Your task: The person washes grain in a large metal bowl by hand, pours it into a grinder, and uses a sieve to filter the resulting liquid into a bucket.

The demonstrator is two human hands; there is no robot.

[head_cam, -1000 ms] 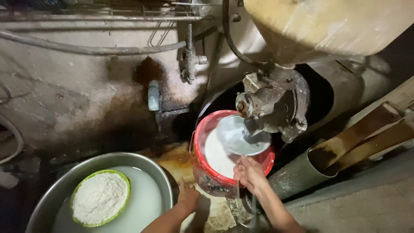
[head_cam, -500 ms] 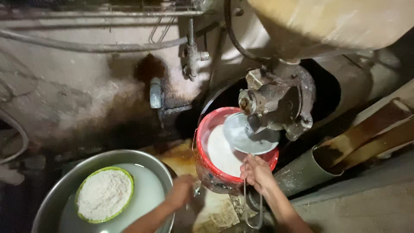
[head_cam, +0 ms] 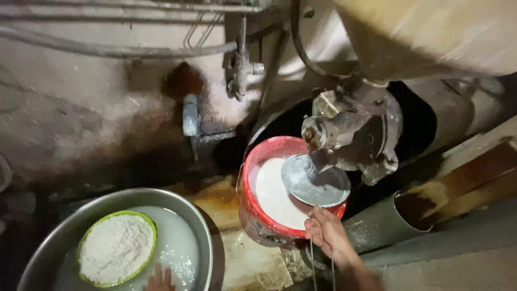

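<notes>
A red bucket (head_cam: pixel 253 213) holding white batter stands under the spout of a grey grinding machine (head_cam: pixel 350 134). A round metal dish (head_cam: pixel 318 188) rests tilted over the bucket's far rim, below the spout. My right hand (head_cam: pixel 329 236) is curled at the bucket's near rim, with a thin wire handle (head_cam: pixel 312 264) hanging from its fingers. My left hand (head_cam: pixel 160 279) shows only its spread fingertips at the bottom edge, dipped in the milky water of a wide steel basin (head_cam: pixel 202 237). A green-rimmed bowl (head_cam: pixel 116 249) of white grainy mass sits in that basin beside the fingers.
A stained wall with pipes and a valve (head_cam: pixel 240 70) runs behind. A grey pipe (head_cam: pixel 377 226) and a wooden beam (head_cam: pixel 458 172) lie to the right of the bucket. A large tan drum (head_cam: pixel 431 32) hangs above the machine. The floor slab (head_cam: pixel 253 264) between basin and bucket is wet.
My left hand has moved from the gap between basin and bucket down into the basin's water. My right hand stays at the bucket's rim.
</notes>
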